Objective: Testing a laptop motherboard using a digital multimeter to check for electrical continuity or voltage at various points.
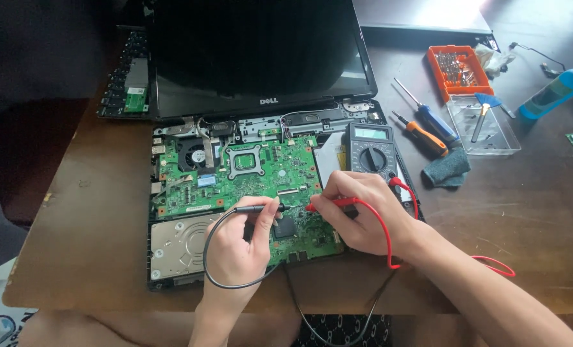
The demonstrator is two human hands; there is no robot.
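An opened laptop lies on the wooden table, its green motherboard (261, 173) bare. My left hand (238, 247) grips a black test probe (257, 209) with its tip on the board. My right hand (360, 215) grips a red test probe (331, 204), tip pointing left toward the black one, the two tips close together over the board. A grey multimeter (370, 149) rests on the laptop's right side, just beyond my right hand. The red lead (389, 247) loops over my right wrist; the black lead (212, 263) loops under my left hand.
The dark laptop screen (254, 58) stands behind the board; a silver hard drive (177, 247) sits at its lower left. To the right lie two screwdrivers (425, 125), an orange bit case (459, 71), a clear tray (486, 125), a grey cloth (448, 168) and a blue bottle (553, 93). A keyboard part (124, 80) lies far left.
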